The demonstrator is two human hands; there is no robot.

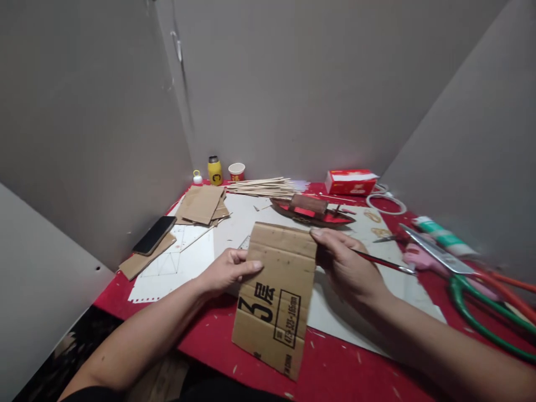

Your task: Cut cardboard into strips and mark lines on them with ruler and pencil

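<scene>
A piece of brown cardboard [274, 296] with black print is held up in front of me, over the near table edge. My left hand [228, 272] grips its left side, thumb on the printed face and fingers behind. At its upper right corner, my right hand [347, 262] pinches the edge between thumb and fingers. A slim dark red and black pen [383, 261] also sticks out of that hand to the right. Part of a ruler [244, 242] shows behind the cardboard. Beyond it stands a brown and red model boat [312, 211].
Green-handled scissors [460, 279] and a green-and-white tube [446, 237] lie at right. Cardboard pieces [203, 204] and a phone [154, 234] are at left. Wooden sticks [263, 187], a yellow bottle [215, 170], a paper cup [237, 172] and a red box [352, 182] stand near grey walls.
</scene>
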